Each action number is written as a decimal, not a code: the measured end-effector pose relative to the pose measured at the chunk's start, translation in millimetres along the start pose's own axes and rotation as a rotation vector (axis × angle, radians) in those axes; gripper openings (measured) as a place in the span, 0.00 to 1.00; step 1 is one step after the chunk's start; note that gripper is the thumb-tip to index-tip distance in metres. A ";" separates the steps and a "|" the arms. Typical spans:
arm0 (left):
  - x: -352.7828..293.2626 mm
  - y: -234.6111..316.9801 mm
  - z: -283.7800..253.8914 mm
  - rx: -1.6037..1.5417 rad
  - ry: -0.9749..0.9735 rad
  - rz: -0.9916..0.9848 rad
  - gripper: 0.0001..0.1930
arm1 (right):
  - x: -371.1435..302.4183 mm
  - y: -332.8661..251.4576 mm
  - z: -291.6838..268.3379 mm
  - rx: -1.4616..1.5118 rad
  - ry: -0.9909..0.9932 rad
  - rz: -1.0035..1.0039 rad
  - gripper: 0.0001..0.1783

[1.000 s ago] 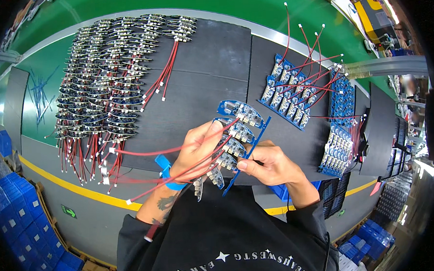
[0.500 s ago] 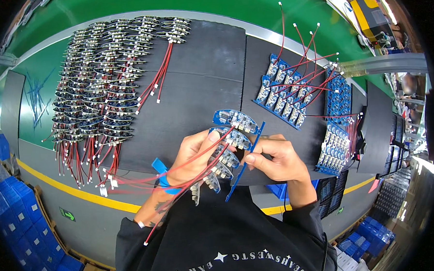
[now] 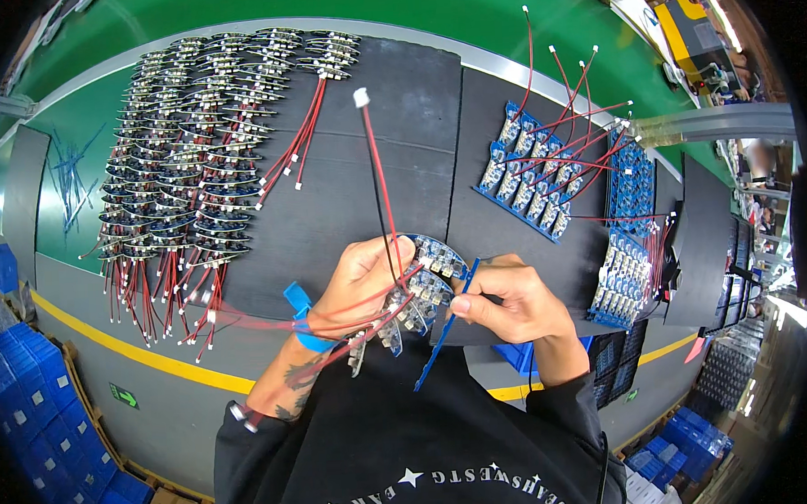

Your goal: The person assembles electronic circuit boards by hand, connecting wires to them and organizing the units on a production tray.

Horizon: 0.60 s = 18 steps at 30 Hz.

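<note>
A fan of small blue circuit boards (image 3: pixel 428 293) with red and black wires is pinched by my left hand (image 3: pixel 358 285), its thumb on top. Several wires trail left over that wrist, and one red-and-black wire (image 3: pixel 382 176) stands up toward the far side with a white plug at its end. My right hand (image 3: pixel 518 299) is closed with thumb and fingers on a thin blue board strip (image 3: pixel 437 351), seen edge-on and tilted along the right ends of the boards. Whether strip and boards are still joined is hard to tell. A blue band (image 3: pixel 303 315) circles my left wrist.
Stacked rows of wired boards (image 3: pixel 183 144) cover the left of the black mat (image 3: pixel 373 163). Blue board panels (image 3: pixel 526 170) with red wires lie to the right, near another panel (image 3: pixel 619 279). Loose blue strips (image 3: pixel 75 190) lie far left. Blue boxes (image 3: pixel 46 421) are stacked beyond the aisle.
The far end of the board fan has come nearer to me and the strip has shifted slightly down-left. One wire has swung up toward the far side; other wire ends have moved too.
</note>
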State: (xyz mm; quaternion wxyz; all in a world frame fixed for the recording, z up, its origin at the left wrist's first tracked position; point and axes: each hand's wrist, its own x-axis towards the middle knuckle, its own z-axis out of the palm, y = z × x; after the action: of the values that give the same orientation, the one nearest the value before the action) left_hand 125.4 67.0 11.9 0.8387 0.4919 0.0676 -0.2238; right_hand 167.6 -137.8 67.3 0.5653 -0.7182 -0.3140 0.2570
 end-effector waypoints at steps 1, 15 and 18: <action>-0.3 0.3 2.2 -0.095 -0.017 -0.042 0.16 | -1.7 3.6 1.4 0.062 -0.013 -0.015 0.08; 31.3 14.9 -3.1 0.263 0.174 0.231 0.15 | -46.4 25.0 -49.0 -0.719 0.373 0.478 0.07; 41.8 7.7 -14.6 0.594 0.111 0.397 0.12 | -10.8 -0.4 -38.7 -0.578 0.513 0.163 0.12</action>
State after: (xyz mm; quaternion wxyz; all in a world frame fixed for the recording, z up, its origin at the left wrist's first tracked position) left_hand 167.5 69.8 -3.4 0.6813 0.7291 -0.0518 -0.0397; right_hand 188.3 -170.9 76.8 0.3779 -0.9111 -0.1638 0.0140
